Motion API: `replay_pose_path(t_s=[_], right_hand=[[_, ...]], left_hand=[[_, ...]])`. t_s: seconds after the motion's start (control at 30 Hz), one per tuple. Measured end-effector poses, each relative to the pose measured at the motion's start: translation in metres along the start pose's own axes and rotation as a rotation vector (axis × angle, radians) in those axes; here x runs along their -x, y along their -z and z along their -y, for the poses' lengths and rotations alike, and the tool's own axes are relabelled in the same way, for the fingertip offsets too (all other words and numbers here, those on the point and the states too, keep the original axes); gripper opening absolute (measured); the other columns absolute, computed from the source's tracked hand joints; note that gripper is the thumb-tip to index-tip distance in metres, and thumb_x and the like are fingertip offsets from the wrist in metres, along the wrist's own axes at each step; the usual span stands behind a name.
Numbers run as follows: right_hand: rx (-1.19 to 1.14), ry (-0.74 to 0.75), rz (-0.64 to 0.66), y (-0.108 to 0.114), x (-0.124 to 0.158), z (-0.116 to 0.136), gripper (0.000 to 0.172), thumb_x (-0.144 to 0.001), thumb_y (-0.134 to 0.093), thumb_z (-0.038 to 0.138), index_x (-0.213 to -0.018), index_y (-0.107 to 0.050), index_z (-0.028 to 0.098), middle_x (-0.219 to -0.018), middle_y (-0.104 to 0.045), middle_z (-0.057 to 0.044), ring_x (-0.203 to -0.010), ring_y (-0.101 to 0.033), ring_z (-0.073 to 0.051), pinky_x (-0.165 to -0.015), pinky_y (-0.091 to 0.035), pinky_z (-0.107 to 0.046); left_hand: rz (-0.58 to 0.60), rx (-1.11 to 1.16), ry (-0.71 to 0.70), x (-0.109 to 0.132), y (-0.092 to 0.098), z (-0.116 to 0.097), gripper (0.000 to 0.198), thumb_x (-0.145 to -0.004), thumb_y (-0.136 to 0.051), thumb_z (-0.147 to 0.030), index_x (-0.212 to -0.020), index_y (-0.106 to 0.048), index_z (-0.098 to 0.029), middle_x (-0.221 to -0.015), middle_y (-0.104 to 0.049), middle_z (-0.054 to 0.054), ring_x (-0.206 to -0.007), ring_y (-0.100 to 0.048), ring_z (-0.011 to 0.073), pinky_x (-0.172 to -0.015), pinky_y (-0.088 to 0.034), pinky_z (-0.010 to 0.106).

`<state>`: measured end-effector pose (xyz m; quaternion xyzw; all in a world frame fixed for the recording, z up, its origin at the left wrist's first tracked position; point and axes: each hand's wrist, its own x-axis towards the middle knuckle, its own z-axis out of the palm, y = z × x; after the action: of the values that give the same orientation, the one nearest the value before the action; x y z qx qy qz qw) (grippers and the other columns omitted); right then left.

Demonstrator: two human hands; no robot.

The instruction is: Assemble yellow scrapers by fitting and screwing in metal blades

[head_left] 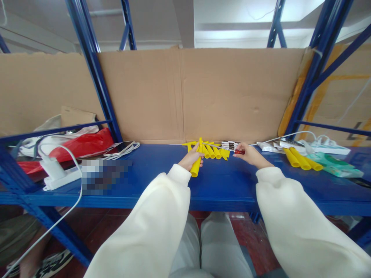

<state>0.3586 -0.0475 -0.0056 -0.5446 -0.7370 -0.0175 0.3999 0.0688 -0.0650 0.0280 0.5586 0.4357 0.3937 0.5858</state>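
My left hand (pixel 191 157) is wrapped round a yellow tubular piece (pixel 195 169), whose open round end points toward me. In my right hand (pixel 248 153) is a screwdriver with a red handle (pixel 239 151); its thin shaft reaches left toward the top of the held piece. Whether the tip touches that piece is too small to tell. Several more yellow tubular pieces (pixel 217 153) lie side by side on the blue shelf (pixel 162 181), between my hands. Behind them, near the cardboard, are small black-and-white items (pixel 230 145).
Three yellow tubes (pixel 301 159) lie at the right beside a green packet (pixel 336 166) and a white power strip (pixel 330 148). At the left are a phone (pixel 119 148), a red bag (pixel 84 145) and a white charger (pixel 53 170). Cardboard (pixel 232 92) stands behind.
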Motion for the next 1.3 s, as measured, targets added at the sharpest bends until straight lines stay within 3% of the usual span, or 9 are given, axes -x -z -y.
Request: replay_pose_path(t_s=[0.27, 0.7, 0.93, 1.1, 1.3], right_hand=[[0.026, 0.05, -0.004, 0.003, 0.001, 0.002, 0.028, -0.073, -0.07, 0.037, -0.07, -0.045, 0.025, -0.066, -0.063, -0.002, -0.063, -0.058, -0.019, -0.058, -0.043, -0.029], [-0.019, 0.064, 0.103, 0.006, 0.004, 0.015, 0.021, -0.078, -0.063, 0.042, -0.075, -0.059, 0.022, -0.072, -0.067, -0.005, -0.067, -0.061, -0.021, -0.065, -0.048, -0.033], [0.0, 0.025, 0.013, 0.0, 0.001, 0.004, 0.027, -0.071, -0.072, 0.039, -0.076, -0.05, 0.025, -0.07, -0.065, -0.002, -0.064, -0.06, -0.02, -0.062, -0.046, -0.031], [-0.015, 0.059, 0.039, 0.0, 0.003, 0.008, 0.033, -0.073, -0.07, 0.046, -0.07, -0.045, 0.025, -0.065, -0.062, -0.001, -0.06, -0.055, -0.017, -0.059, -0.044, -0.029], [-0.028, 0.073, 0.077, 0.002, 0.004, 0.014, 0.026, -0.077, -0.063, 0.046, -0.071, -0.051, 0.024, -0.065, -0.061, -0.002, -0.061, -0.056, -0.019, -0.06, -0.046, -0.031]], left_hand=[[0.013, 0.001, 0.003, 0.002, 0.0, -0.001, 0.087, -0.089, -0.044, 0.0, -0.161, -0.007, -0.032, -0.067, -0.047, -0.006, -0.043, -0.043, 0.0065, -0.044, -0.035, 0.016], [0.007, 0.017, -0.01, 0.0, 0.001, 0.0, 0.086, -0.088, -0.045, 0.0, -0.161, -0.011, -0.03, -0.07, -0.05, -0.005, -0.043, -0.043, 0.0061, -0.043, -0.035, 0.016], [0.022, 0.0, -0.005, 0.002, 0.0, 0.0, 0.087, -0.088, -0.043, 0.001, -0.161, -0.007, -0.031, -0.066, -0.046, -0.006, -0.043, -0.042, 0.0064, -0.042, -0.034, 0.016], [0.007, -0.006, -0.008, 0.001, 0.001, 0.001, 0.09, -0.086, -0.045, 0.0, -0.161, -0.005, -0.03, -0.067, -0.047, -0.006, -0.044, -0.043, 0.0069, -0.043, -0.036, 0.016], [0.007, 0.016, -0.017, -0.001, 0.002, 0.001, 0.089, -0.087, -0.045, 0.0, -0.162, -0.007, -0.03, -0.067, -0.048, -0.006, -0.043, -0.044, 0.0067, -0.043, -0.035, 0.016]])
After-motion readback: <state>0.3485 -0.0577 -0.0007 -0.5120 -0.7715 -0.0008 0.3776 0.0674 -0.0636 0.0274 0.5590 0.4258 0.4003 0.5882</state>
